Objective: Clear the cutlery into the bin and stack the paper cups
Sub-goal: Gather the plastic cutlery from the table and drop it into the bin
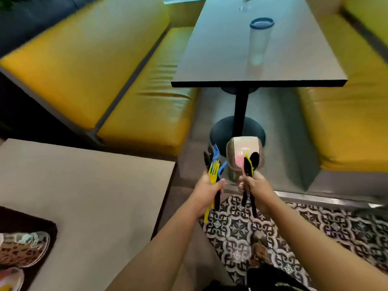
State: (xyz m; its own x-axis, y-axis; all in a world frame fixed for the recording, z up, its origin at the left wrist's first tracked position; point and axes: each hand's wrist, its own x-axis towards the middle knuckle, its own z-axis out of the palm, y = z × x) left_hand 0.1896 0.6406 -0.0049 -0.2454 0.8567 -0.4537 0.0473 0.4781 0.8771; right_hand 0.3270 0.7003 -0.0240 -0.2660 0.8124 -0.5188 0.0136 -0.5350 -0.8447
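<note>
Cutlery step in hand. My left hand point(206, 189) grips forks point(213, 164), right hand point(255, 186) grips spoons point(247, 162). Bin point(244, 147) at 12 o'clock (swing lid looks closed). Next: push lid, drop both bunches. Paper cups point(25, 248) wait at 8 o'clock.

Two hands point(206, 191) point(255, 185), two tables point(260, 74), one bin point(235, 152), one lidded cup point(259, 38).

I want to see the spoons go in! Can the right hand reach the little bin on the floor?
Probably yes. The right hand holds its cutlery just in front of the bin, with nothing between them.
</note>
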